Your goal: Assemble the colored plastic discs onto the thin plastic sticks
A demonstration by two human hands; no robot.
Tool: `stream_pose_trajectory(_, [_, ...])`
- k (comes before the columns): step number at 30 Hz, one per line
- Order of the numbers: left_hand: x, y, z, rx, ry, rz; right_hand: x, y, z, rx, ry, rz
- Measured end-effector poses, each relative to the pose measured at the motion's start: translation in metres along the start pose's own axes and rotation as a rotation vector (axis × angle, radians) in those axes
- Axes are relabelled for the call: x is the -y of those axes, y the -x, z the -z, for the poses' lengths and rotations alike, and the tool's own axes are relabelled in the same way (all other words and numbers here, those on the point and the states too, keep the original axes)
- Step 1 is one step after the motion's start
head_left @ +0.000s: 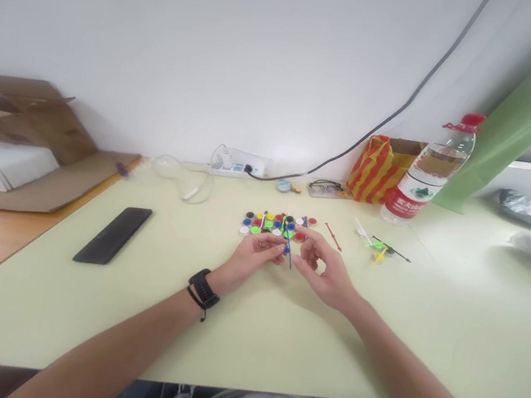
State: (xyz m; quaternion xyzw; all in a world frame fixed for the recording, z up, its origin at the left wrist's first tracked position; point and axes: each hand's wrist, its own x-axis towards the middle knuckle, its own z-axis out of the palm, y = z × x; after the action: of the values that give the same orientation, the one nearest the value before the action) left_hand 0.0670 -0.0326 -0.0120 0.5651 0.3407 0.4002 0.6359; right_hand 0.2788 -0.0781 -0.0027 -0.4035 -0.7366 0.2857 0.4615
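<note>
Left hand (257,253) pinches a thin blue plastic stick (289,258) near multicoloured round discs (277,225); right hand (327,273) has fingers parted. Left of the discs lies a flat black phone (113,235).

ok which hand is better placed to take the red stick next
Probably the right hand: the red stick lies just beyond it, and its thumb and index finger look spread apart. The left hand is farther away and appears to hold the blue stick.
</note>
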Motion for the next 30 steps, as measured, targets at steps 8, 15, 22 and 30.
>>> stream_pose_trajectory(8, [-0.001,-0.001,0.0,0.002,0.01,0.04,-0.003,0.005,-0.001,0.05,0.269,0.131])
stream_pose_trajectory(15, [0.002,-0.001,0.001,-0.003,0.004,0.043,-0.007,0.004,-0.002,0.001,0.35,0.12])
stream_pose_trajectory(22, [0.0,-0.001,0.0,-0.018,-0.013,0.048,-0.008,-0.004,0.002,-0.029,0.213,-0.127])
stream_pose_trajectory(30, [-0.001,-0.001,-0.001,0.002,-0.022,0.039,-0.003,-0.004,-0.002,0.042,-0.025,-0.093])
